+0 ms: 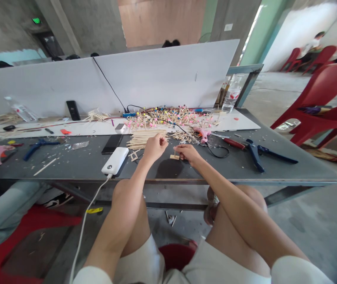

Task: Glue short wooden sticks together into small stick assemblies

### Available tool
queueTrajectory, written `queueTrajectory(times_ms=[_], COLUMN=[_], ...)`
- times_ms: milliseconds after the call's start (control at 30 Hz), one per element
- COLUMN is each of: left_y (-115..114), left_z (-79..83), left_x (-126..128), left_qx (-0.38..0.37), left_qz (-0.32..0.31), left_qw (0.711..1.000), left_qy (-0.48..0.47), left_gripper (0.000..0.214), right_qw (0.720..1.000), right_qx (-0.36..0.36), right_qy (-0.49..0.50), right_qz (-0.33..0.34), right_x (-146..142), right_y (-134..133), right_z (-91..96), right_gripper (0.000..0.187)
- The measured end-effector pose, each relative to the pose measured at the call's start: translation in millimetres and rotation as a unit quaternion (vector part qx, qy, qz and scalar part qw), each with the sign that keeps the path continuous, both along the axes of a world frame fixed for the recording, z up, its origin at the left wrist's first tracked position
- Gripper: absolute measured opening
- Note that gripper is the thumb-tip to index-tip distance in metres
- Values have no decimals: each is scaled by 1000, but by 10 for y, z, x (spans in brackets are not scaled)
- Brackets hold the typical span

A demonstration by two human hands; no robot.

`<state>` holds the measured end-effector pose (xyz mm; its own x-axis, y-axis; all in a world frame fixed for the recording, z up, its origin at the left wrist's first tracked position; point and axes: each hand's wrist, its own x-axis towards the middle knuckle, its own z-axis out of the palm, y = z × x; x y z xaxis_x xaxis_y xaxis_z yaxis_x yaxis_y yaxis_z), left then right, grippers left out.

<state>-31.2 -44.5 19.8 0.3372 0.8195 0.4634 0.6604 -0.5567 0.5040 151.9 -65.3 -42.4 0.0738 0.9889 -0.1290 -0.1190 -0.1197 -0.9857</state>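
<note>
1. Tipping is the nearest risk: the right hand [187, 152] has its fingers closed in a pinch on the small pale wooden stick piece [174, 156], which stands on the dark grey metal bench [245, 165], close to its near edge and just right of centre; a sideways nudge could topple it or crack a joint
2. Scatter could follow from the left hand [155, 146], just left of that piece, fingers curled shut with thumb against forefinger at the near end of the bundle of plain pale wooden sticks [143, 138]; I cannot tell whether a stick is between them, and a careless wrist could sweep the bundle apart
3. Snagging looks possible on the right: the pink plastic glue gun [202, 134] lies just beyond the right hand, its thin black cord [220, 152] looping near the wrist, so the forearm could drag the gun and bring a possibly hot nozzle against skin
4. Falling threatens the white rectangular power bank [115, 161] at the near edge, left of the left hand; its white cable [82, 232] hangs past the knee, and a moving leg could pull it off
</note>
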Motion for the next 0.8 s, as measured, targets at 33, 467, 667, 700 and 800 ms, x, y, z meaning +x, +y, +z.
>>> queueTrajectory(times_ms=[33, 467, 667, 700, 800], left_y=[0, 6, 7, 7, 6], left_z=[-1, -15, -12, -15, -24], left_x=[3, 0, 1, 5, 20], left_qx=[0, 2, -11, -11, -10], left_qz=[1, -16, -24, -20, -15], left_qw=[1000, 1000, 1000, 1000, 1000], left_qy=[-3, -11, -2, -1, 8], left_gripper=[6, 18, 14, 12, 7], right_qw=[1000, 1000, 1000, 1000, 1000], right_qx=[0, 3, 2, 2, 3], right_qy=[-1, -5, -3, -3, -4], right_qz=[0, 0, 1, 1, 0], right_x=[0, -2, -4, -4, -6], right_y=[2, 14, 16, 16, 15], right_z=[-3, -18, -18, -19, -21], right_gripper=[23, 28, 30, 30, 32])
